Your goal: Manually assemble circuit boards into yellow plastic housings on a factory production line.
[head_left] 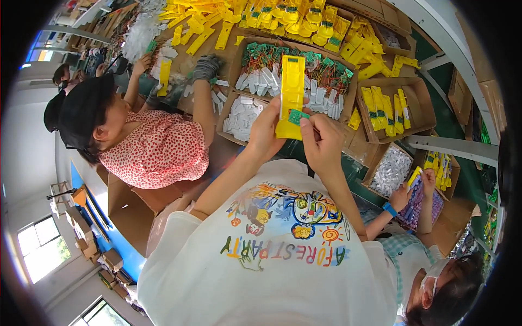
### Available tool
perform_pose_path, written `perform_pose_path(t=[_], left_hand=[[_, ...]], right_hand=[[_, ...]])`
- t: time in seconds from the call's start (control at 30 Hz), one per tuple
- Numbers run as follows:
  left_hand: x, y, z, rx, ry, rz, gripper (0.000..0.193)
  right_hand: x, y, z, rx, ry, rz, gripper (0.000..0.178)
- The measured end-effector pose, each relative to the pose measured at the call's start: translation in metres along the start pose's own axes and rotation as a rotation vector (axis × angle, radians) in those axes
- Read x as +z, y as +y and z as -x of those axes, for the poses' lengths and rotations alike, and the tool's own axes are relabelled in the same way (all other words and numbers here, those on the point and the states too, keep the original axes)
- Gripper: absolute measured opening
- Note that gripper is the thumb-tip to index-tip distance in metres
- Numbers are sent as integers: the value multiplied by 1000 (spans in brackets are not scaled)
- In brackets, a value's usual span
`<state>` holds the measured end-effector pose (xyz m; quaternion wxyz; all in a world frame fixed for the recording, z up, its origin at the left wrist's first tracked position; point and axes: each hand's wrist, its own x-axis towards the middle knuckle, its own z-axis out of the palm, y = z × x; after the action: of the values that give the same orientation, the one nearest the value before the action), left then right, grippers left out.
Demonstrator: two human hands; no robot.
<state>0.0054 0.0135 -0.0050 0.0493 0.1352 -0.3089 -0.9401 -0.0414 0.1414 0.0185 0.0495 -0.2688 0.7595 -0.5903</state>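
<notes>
My left hand is wrapped round a long yellow plastic shell, held upright above the workbench with its hollow side showing. My right hand pinches a small green circuit board between thumb and fingers, against the lower part of the shell. Whether the board sits inside the shell or just in front of it, I cannot tell. Just beyond both hands stands a cardboard box of green circuit boards wired to white plastic parts.
White pieces fill a smaller box at the left. Yellow shells are heaped at the back. A box at the right holds yellow shells. Co-workers sit at both sides; the left one wears grey gloves, the right one a blue wristband.
</notes>
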Motion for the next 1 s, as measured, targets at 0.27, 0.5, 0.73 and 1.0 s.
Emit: perform_pose_path(t=[0.27, 0.5, 0.73, 1.0], left_hand=[[4, 1, 5, -1, -84, -40, 47], [3, 5, 1, 48, -118, -75, 47], [8, 9, 3, 38, -99, -117, 46], [2, -7, 4, 296, 172, -490, 43]], right_hand=[[0, -6, -5, -115, -25, 85, 16], [7, -2, -4, -246, 29, 138, 11], [-3, -3, -11, -70, -182, 42, 15], [6, 14, -14, 21, -116, 70, 17]])
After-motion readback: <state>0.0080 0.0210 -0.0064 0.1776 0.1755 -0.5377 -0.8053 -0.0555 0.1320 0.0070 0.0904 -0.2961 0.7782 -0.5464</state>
